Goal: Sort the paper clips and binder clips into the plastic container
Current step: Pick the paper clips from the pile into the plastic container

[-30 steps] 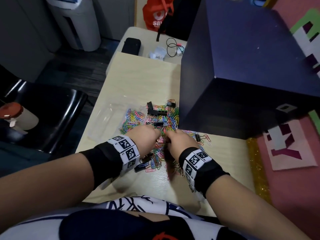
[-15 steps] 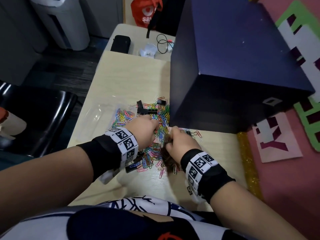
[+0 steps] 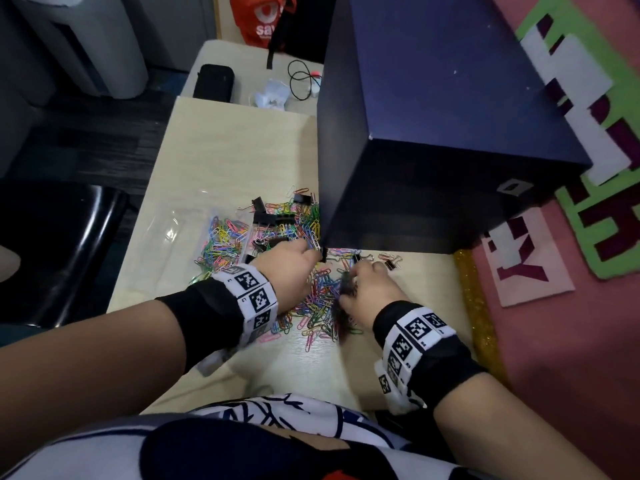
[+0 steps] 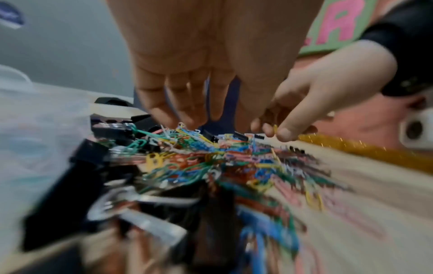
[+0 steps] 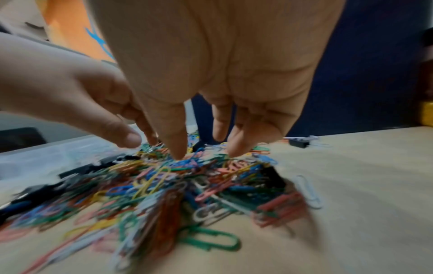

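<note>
- The left hand [image 3: 284, 268] is spread over the heap of paper clips [image 3: 322, 299], its fingers [image 4: 173, 103] straight, tips down on the top of the pile. It grips nothing that I can see.
- The right hand [image 3: 369, 285] sits just beside it at 3 o'clock. In the left wrist view its thumb and forefinger look pinched on one yellow clip; in its own wrist view the fingers [image 5: 175, 140] only poke down into the heap, so the hold is likely but not certain.
- Against half a second ago, the right hand has slid from the near edge of the pile toward 1 o'clock, close to the navy box [image 3: 433, 133], while the left has barely shifted. I read this as picking through the heap, with sorting hardly begun.
- Black binder clips [image 3: 273, 218] lie mixed in at 12 o'clock of the hands, and a stray one [image 3: 389, 263] rests at 2 o'clock.
- The clear plastic container [image 3: 180, 233] lies at 10 o'clock, touching the heap's edge; clips seem to sit in its near compartment, but glare makes this uncertain.
- All of it rests on the pale table [image 3: 235, 150].
</note>
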`<state>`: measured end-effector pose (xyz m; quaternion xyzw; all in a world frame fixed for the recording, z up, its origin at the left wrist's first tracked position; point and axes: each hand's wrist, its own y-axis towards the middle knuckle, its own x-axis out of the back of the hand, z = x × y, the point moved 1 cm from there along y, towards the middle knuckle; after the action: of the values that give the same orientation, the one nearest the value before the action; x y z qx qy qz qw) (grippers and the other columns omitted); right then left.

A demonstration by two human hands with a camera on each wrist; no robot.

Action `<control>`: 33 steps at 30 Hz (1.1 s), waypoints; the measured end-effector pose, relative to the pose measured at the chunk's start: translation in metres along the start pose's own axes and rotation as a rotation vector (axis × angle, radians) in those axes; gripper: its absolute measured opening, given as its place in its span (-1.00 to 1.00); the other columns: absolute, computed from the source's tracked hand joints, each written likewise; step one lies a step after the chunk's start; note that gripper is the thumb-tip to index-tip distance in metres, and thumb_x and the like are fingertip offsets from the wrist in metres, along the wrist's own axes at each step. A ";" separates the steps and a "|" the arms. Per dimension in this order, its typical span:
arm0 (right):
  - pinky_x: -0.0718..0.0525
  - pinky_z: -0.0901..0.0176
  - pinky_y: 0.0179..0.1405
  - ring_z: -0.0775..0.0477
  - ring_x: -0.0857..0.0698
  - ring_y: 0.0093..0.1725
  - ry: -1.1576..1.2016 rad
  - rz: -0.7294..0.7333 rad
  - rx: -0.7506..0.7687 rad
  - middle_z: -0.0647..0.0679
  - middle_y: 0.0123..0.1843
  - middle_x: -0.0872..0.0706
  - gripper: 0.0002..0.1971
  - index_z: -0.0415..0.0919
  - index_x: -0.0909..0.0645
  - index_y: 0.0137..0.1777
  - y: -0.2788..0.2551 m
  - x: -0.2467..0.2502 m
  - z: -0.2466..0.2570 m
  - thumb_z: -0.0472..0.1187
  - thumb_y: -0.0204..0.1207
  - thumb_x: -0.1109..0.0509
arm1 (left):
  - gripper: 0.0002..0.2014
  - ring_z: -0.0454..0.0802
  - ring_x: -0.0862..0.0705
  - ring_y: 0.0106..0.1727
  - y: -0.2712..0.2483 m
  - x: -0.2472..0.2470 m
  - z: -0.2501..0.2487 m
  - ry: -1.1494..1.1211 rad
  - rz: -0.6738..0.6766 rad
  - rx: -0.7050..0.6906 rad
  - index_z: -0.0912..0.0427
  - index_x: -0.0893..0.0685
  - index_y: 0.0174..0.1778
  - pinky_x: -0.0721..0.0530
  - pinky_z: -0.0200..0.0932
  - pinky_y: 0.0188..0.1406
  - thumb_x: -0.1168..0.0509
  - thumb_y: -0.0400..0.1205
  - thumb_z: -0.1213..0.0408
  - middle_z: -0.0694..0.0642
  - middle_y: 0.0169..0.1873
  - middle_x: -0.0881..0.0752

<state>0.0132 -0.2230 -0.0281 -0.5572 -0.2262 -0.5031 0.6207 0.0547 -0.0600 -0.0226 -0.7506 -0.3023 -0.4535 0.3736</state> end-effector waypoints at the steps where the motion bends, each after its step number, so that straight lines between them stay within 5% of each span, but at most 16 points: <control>1: -0.57 0.00 0.31 -0.22 -0.58 0.27 -0.029 0.048 0.045 -0.15 0.36 -0.37 -0.44 -0.12 -0.37 0.37 -0.002 -0.005 0.004 -0.01 0.43 -0.47 | -0.50 0.18 -0.52 0.27 -0.004 -0.003 0.003 0.077 0.037 0.026 0.12 -0.45 0.38 -0.63 0.10 0.18 -0.35 0.53 0.11 0.14 0.19 -0.48; 4: -0.57 -0.08 0.33 -0.23 -0.53 0.33 -0.073 0.112 0.111 -0.12 0.42 -0.25 -0.15 -0.03 -0.24 0.48 -0.007 -0.020 0.015 0.17 0.27 -0.58 | -0.35 0.19 -0.48 0.24 -0.017 -0.011 0.007 0.211 0.140 0.129 0.08 -0.39 0.33 -0.63 0.11 0.06 -0.44 0.42 -0.13 0.13 0.20 -0.41; 6: -0.55 -0.12 0.34 -0.27 -0.46 0.37 -0.136 0.143 0.126 -0.12 0.46 -0.17 -0.08 0.07 -0.14 0.55 -0.007 -0.027 0.020 0.19 0.28 -0.56 | -0.34 0.21 -0.47 0.24 -0.021 -0.015 0.008 0.231 0.166 0.159 0.06 -0.38 0.32 -0.61 0.10 -0.01 -0.47 0.40 -0.09 0.13 0.22 -0.37; 11: -0.61 -0.07 0.20 -0.31 -0.52 0.23 -0.143 0.063 0.184 -0.17 0.34 -0.29 -0.58 -0.01 -0.33 0.41 -0.004 -0.034 0.028 -0.11 0.57 -0.31 | -0.66 0.25 -0.53 0.13 -0.016 -0.017 0.016 0.174 0.173 0.118 0.14 -0.48 0.26 -0.66 0.10 0.00 -0.30 0.57 0.35 0.18 0.14 -0.41; 16: -0.59 0.00 0.18 -0.26 -0.57 0.16 -0.088 0.083 0.151 -0.12 0.26 -0.39 -0.68 0.01 -0.46 0.28 0.003 -0.025 0.028 -0.27 0.57 -0.16 | -0.66 0.22 -0.65 0.00 -0.012 -0.012 0.019 0.167 0.160 0.027 0.22 -0.52 0.22 -0.59 -0.02 -0.15 -0.24 0.53 0.52 0.19 0.03 -0.51; 22: -0.62 0.07 0.10 -0.16 -0.60 0.03 -0.022 0.003 0.102 -0.08 0.14 -0.52 -0.80 -0.01 -0.53 -0.07 0.010 -0.010 0.032 -0.36 0.48 -0.27 | -0.79 0.14 -0.66 0.04 -0.012 -0.007 0.030 -0.021 0.036 0.015 0.16 -0.61 0.13 -0.60 -0.09 -0.06 -0.24 0.61 0.42 0.12 0.04 -0.58; 28: -0.53 0.20 0.04 -0.10 -0.63 0.00 0.076 -0.082 0.173 -0.04 0.04 -0.54 -0.89 0.00 -0.59 -0.10 0.011 0.008 0.058 -0.26 0.51 -0.38 | -0.79 0.04 -0.61 0.15 -0.023 0.021 0.043 -0.203 -0.151 0.050 0.08 -0.69 0.13 -0.51 -0.12 0.15 -0.38 0.58 0.25 0.08 0.07 -0.64; 33: -0.54 0.24 0.00 -0.06 -0.62 -0.09 0.208 -0.120 0.306 -0.01 -0.02 -0.58 -0.90 -0.02 -0.64 -0.08 0.014 0.011 0.103 -0.24 0.47 -0.42 | -0.81 0.03 -0.65 0.07 -0.044 0.045 0.071 -0.258 -0.267 0.219 0.05 -0.72 0.07 -0.51 -0.18 0.09 -0.41 0.55 0.21 0.07 0.02 -0.67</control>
<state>0.0583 -0.1343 0.0033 -0.3871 -0.2675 -0.5537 0.6870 0.0698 0.0281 0.0091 -0.7106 -0.4920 -0.3635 0.3477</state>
